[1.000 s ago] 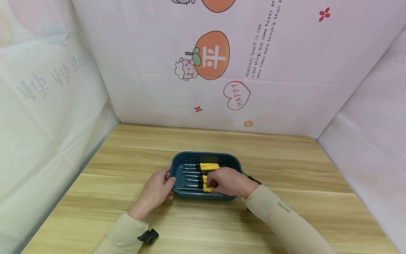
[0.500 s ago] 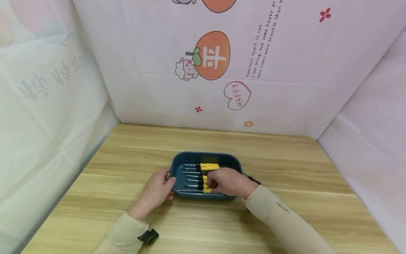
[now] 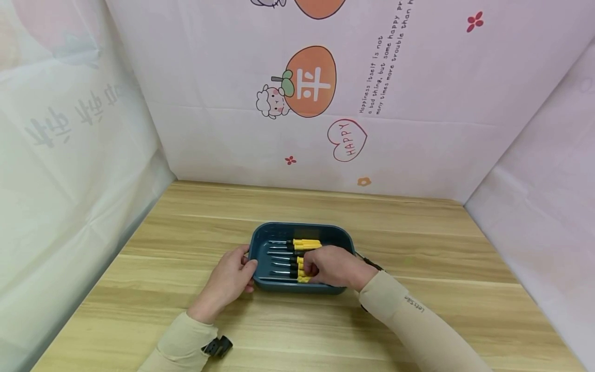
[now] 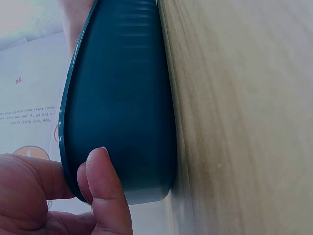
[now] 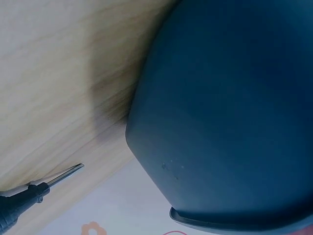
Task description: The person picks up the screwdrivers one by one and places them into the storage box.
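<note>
A dark blue rectangular box (image 3: 302, 289) holds several screwdrivers laid side by side, shafts to the left and yellow-and-black handles to the right. My left hand (image 3: 230, 276) grips the box's left end, the thumb at the rim; in the left wrist view fingers (image 4: 105, 183) lie against the outer wall. Reaching in over the right end, my right hand (image 3: 332, 266) has curled fingers and pinches the yellow handle of the frontmost screwdriver (image 3: 304, 279), whose shaft lies along the front wall. It covers the ends of several other handles. The right wrist view shows only the box's outside.
Just right of the box, another screwdriver (image 5: 22, 201) with a black handle lies on the wood-grain table (image 3: 186, 222). Printed white sheeting (image 3: 223, 139) hangs behind the table and along both sides. A black strap buckle (image 3: 217, 346) sits at the left sleeve.
The frontmost screwdriver has shifted slightly toward the box's front wall under my right fingers. My left hand and the box have stayed in place.
</note>
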Demonstrator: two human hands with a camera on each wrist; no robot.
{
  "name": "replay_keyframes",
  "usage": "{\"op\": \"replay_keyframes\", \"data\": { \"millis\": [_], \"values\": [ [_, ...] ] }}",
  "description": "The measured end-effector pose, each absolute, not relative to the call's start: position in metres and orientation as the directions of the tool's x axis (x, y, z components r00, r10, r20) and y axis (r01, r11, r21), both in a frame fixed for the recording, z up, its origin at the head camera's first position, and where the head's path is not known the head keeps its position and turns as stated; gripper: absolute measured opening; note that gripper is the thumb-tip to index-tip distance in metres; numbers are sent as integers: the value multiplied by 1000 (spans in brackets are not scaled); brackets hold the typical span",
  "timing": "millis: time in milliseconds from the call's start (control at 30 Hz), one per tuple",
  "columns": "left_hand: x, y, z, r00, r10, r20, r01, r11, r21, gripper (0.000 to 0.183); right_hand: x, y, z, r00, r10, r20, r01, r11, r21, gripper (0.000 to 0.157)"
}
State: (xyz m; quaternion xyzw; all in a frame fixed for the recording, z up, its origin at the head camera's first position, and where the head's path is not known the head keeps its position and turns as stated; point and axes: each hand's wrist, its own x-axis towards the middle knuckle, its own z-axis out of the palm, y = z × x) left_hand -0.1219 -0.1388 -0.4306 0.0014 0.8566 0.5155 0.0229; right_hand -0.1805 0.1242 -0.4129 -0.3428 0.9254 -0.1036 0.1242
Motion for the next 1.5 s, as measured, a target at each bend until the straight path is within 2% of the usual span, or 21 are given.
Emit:
{"op": "replay_keyframes", "data": {
  "millis": [1067, 1500],
  "values": [
    [-123, -140, -431, -998, 36, -42, -21, 452, 892, 47, -182, 127, -411, -718, -684, -128, -631, 718, -294, 14],
    [-123, -140, -431, -998, 35, -44, -23, 454, 891, 46, -183, 130, -407, -743, -668, -55, -627, 721, -294, 21]
  ]
}}
